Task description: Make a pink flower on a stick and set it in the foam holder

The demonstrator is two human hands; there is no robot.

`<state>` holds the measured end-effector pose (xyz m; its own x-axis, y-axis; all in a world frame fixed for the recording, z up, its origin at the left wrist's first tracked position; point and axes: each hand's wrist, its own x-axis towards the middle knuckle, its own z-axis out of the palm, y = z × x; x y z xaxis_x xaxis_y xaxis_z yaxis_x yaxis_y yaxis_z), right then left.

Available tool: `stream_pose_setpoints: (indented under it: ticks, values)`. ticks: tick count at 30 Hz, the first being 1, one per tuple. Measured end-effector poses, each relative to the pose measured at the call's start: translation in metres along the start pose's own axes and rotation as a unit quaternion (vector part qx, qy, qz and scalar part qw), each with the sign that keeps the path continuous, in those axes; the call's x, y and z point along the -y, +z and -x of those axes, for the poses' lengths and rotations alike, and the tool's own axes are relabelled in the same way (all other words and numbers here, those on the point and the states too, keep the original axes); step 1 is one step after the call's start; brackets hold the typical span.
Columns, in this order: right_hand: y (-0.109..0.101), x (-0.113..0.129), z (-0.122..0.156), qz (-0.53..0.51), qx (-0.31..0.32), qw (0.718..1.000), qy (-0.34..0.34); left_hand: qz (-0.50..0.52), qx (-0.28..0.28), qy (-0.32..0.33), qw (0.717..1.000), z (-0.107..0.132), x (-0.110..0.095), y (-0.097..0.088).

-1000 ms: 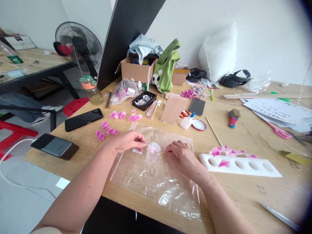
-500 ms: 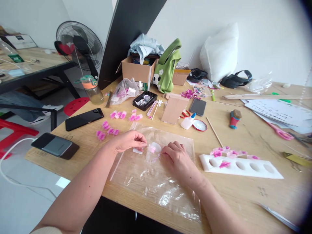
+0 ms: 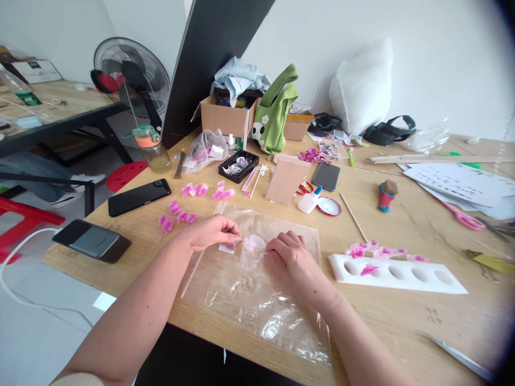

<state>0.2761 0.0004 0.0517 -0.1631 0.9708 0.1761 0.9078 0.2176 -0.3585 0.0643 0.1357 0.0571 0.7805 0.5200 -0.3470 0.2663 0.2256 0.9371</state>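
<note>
Right hand has slid toward 9 o'clock since a second ago, fingers curled shut beside the pink petal piece. Left hand unchanged, pinching that piece over the clear plastic bag on the desk. The two hands now work closer together.

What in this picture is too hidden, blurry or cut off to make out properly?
- Head view: the small pink and white piece between the left hand and right hand is too small; fingers cover its ends.
- The grey metal blade at lower right is blurred and cut by the dark lens edge.
- The open brown cardboard box has its contents covered by pale blue cloth.
- The printed white paper sheets are unreadable.
</note>
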Motion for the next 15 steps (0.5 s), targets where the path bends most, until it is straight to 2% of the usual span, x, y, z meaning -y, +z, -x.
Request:
stream_pose_setpoints:
  ticks: [5,9,13,15]
  values:
    - [-0.0025,-0.0003,0.0005,-0.009,0.03,0.999,-0.017,0.003,-0.004,-0.002,1.0,0.0001,0.0003,0.0001]
    - [-0.0052,-0.0025,0.0017,-0.013,0.018,1.0,0.013,0.005,-0.002,-0.005,1.0,-0.0002,0.0012,-0.0006]
    - [-0.0051,-0.0049,0.0016,-0.025,0.051,0.998,-0.007,0.004,0.003,0.0,1.0,-0.0007,0.0026,-0.0013]
    - [-0.0047,-0.0053,0.001,-0.033,0.047,0.998,-0.005,0.001,0.003,0.001,1.0,-0.001,0.0031,-0.0015]
